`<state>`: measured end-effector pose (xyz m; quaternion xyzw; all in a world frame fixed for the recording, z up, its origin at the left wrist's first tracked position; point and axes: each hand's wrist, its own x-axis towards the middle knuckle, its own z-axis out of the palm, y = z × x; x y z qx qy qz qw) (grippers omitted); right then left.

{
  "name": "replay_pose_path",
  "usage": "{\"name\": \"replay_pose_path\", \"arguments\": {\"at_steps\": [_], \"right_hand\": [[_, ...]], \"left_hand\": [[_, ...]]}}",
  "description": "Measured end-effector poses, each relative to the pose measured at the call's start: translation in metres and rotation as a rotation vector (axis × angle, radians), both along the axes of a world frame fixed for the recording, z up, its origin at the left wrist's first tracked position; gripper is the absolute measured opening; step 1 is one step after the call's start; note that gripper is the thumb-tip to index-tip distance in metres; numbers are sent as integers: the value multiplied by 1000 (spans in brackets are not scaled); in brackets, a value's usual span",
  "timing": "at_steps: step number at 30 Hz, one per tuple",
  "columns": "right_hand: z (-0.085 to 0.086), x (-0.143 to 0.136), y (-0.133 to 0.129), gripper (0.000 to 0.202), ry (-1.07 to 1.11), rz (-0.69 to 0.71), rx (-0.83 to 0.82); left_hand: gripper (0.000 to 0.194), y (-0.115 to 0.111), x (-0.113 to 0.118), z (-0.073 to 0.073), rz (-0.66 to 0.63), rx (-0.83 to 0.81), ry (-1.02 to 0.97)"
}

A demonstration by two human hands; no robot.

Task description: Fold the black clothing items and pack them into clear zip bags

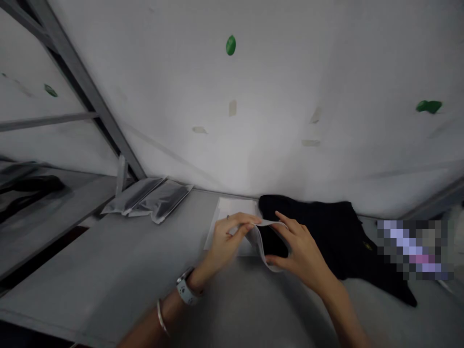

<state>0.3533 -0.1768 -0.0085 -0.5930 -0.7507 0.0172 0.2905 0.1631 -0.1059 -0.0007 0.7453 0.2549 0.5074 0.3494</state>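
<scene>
My left hand pinches the edge of a pale, translucent plastic bag between thumb and fingers. At the bag's right side, my right hand has its thumb on the lower rim and its fingers on the upper rim, holding the mouth spread wide. Dark cloth shows through the gap between the rims. Behind and to the right of my hands lies a black garment, flat on the grey table, with a small yellowish mark on it. How far the right fingertips reach into the bag is unclear.
Two packed frosted bags with dark contents lie at the back left. A white wall with green stickers rises behind the table. A grey metal post slants at the left, beside another surface with dark items. A blurred-out patch covers the right.
</scene>
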Motion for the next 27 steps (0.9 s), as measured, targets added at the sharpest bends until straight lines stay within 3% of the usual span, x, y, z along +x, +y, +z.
{"name": "replay_pose_path", "arguments": {"at_steps": [4, 8, 14, 19, 23, 27], "right_hand": [[-11, -15, 2, 42, -120, -41, 95], [-8, -14, 4, 33, 49, -29, 112], [-2, 2, 3, 20, 774, 120, -144], [-10, 13, 5, 49, 1516, -209, -46], [-2, 32, 8, 48, 1720, -132, 69], [-4, 46, 13, 50, 1703, -238, 96]], "left_hand": [[18, -12, 4, -8, 13, 183, 40], [19, -9, 2, -13, 80, 184, 64], [23, 2, -2, -16, 247, 29, 84], [24, 15, -3, -26, 375, -46, 98], [23, 44, -20, -30, 619, -120, 36], [20, 64, -45, -21, 966, -50, -117]]}}
